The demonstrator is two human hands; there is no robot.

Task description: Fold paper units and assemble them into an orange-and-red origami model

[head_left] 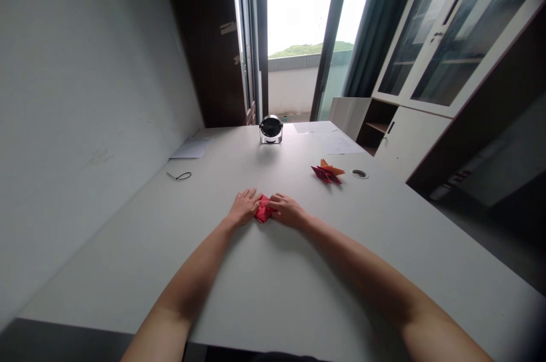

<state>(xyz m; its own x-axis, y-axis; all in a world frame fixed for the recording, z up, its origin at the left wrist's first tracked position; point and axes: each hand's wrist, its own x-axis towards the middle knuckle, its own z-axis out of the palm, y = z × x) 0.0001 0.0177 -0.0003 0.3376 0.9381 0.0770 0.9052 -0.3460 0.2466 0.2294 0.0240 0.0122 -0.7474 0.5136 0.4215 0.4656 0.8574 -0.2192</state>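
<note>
A small folded piece of red paper (263,209) lies on the white table between my two hands. My left hand (244,206) rests on the table at the paper's left side, its fingers stretched out and the thumb side touching the paper. From the right, my right hand (286,209) has its fingers bent and pinched on the paper's right edge, hiding part of it. Farther off to the right sit folded paper pieces, one dark red (326,174) and one orange (331,167), with pointed tips.
The white table (170,271) meets a wall on the left. A black cable tie loop (181,176) and paper sheets (191,148) lie on the left. A round black device (271,128) on a stand is at the back. White sheets (341,142) and a cable hole (359,174) are on the right.
</note>
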